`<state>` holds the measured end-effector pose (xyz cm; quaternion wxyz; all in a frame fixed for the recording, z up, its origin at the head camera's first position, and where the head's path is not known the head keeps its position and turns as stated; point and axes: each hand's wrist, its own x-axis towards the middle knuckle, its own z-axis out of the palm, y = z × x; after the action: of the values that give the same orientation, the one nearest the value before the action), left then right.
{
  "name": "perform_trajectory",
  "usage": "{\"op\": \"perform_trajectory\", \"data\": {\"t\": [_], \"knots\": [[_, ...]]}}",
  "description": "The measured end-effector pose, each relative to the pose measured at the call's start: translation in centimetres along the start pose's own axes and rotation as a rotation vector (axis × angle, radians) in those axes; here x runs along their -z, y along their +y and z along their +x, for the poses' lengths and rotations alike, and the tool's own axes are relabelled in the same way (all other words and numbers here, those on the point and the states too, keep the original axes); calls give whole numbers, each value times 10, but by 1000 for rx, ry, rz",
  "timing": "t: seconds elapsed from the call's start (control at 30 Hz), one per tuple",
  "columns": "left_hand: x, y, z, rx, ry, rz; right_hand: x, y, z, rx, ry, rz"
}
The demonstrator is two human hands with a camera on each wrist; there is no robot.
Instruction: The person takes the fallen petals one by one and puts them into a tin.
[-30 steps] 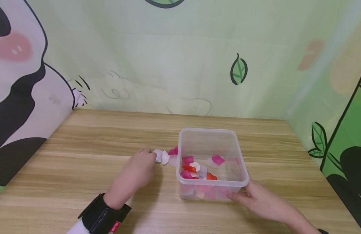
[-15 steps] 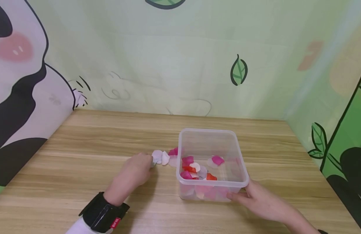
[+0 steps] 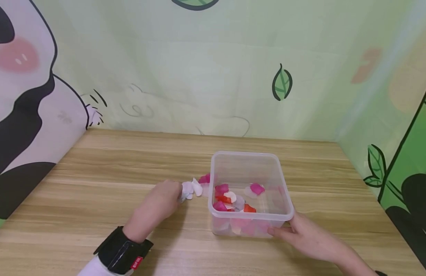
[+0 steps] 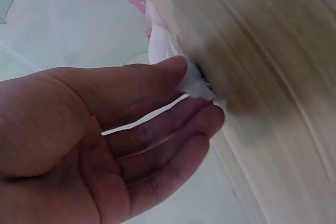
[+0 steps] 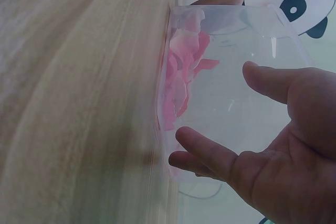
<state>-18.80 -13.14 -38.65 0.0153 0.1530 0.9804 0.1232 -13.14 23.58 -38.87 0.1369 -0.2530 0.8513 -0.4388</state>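
Observation:
A clear square plastic box [image 3: 251,216] stands on the wooden table, with pink, red and white petals [image 3: 222,199] scattered over its floor. Left of it my left hand [image 3: 158,201] is down at the tabletop, beside a small cluster of white petals [image 3: 188,189]. In the left wrist view its thumb and fingertips pinch a white petal [image 4: 195,86] close to the wood. My right hand [image 3: 313,235] rests against the box's front right corner; the right wrist view has its thumb and fingers [image 5: 210,150] spread and fairly straight along the wall.
A magenta petal [image 3: 204,178] lies against the box's left side, near a pale one. Behind the wooden table [image 3: 130,153] hangs a green printed cloth [image 3: 199,76] with a panda and leaves. A black band [image 3: 123,251] wraps the left wrist.
The left hand drew slightly left, then a little back right. The white petals beside its fingers have shifted slightly right. The right hand and box have stayed still.

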Motion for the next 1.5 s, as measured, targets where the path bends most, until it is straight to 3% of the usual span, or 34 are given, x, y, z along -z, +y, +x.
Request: {"op": "perform_trajectory", "data": {"t": [0.43,1.03,1.23,1.5], "knots": [[5,2,4,1,38,-87,0,0,0,2,4,-1],[20,6,1,-162,222,-230,0,1,1,25,6,-15],[26,13,-2,-235,334,-269,0,2,1,28,6,-17],[31,23,-7,-337,548,-333,0,0,1,22,9,-32]]}}
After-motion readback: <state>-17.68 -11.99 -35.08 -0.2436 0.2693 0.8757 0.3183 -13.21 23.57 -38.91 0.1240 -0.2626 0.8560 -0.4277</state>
